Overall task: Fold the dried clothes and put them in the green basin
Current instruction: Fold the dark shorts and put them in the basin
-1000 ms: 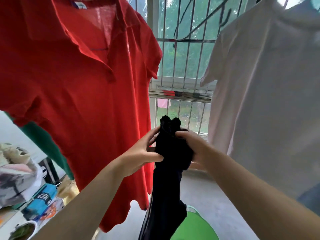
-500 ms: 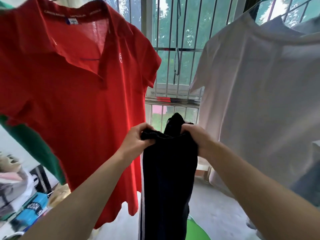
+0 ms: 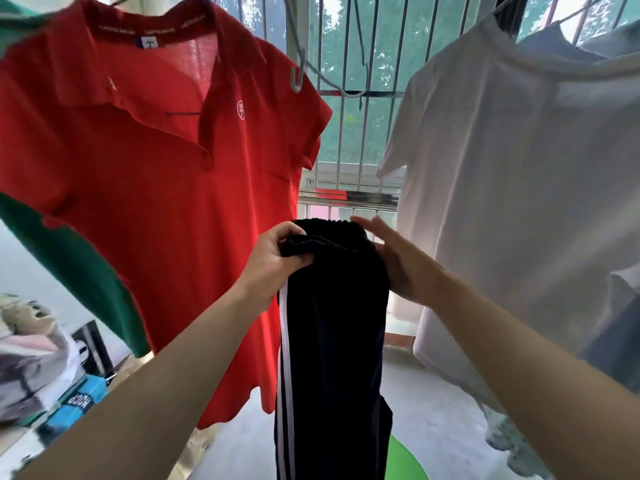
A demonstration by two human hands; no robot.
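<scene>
Dark trousers (image 3: 332, 341) with white side stripes hang straight down in front of me. My left hand (image 3: 273, 261) grips the left end of their waistband. My right hand (image 3: 398, 261) lies flat against the right side of the waistband, fingers straight. Below, part of the green basin (image 3: 405, 459) shows on the floor behind the trousers. A red polo shirt (image 3: 156, 202) hangs at the left and a white T-shirt (image 3: 519, 202) at the right.
A barred window (image 3: 349, 98) fills the back, with a white hanger hook (image 3: 298, 81) by the red shirt. A green garment (image 3: 79, 268) hangs at far left. Boxes and bags (image 3: 41, 368) pile up at lower left. Grey floor (image 3: 433, 393) lies beneath.
The bunched trousers have been spread out and now hang flat by the waistband. My right hand has let go of its grip and lies flat against the cloth. My view has tilted upward.
</scene>
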